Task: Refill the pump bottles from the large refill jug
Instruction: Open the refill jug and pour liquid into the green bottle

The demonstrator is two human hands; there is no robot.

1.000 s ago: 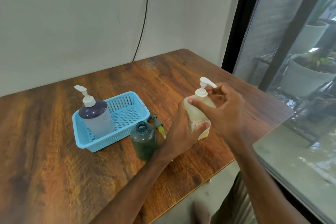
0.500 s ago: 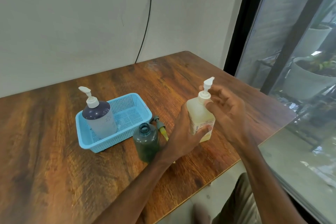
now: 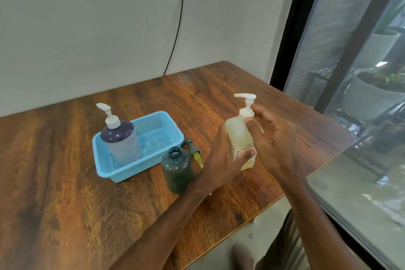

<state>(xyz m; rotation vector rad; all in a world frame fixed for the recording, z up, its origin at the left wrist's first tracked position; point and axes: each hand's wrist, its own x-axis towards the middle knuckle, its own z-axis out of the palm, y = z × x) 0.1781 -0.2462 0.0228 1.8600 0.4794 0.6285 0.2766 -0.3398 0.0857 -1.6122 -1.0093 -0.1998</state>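
The left hand's (image 3: 221, 160) grip is wrapping the cream pump bottle (image 3: 237, 136), upright on the tabletop (image 3: 65, 182) at three o'clock from the uncapped green bottle (image 3: 176, 169), while the right hand's (image 3: 276, 138) grip is pinching its white collar (image 3: 246, 114), so a hard twist is probably risking a tip and spill.

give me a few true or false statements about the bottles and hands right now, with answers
1. The green bottle has its pump screwed on. False: its neck is open, and a loose pump lies beside it on the table.
2. The left hand grips the pale bottle. True.
3. The dark pump bottle stands inside the blue basket. True.
4. The right hand rests flat on the table. False: it is up at the pale bottle's pump collar.
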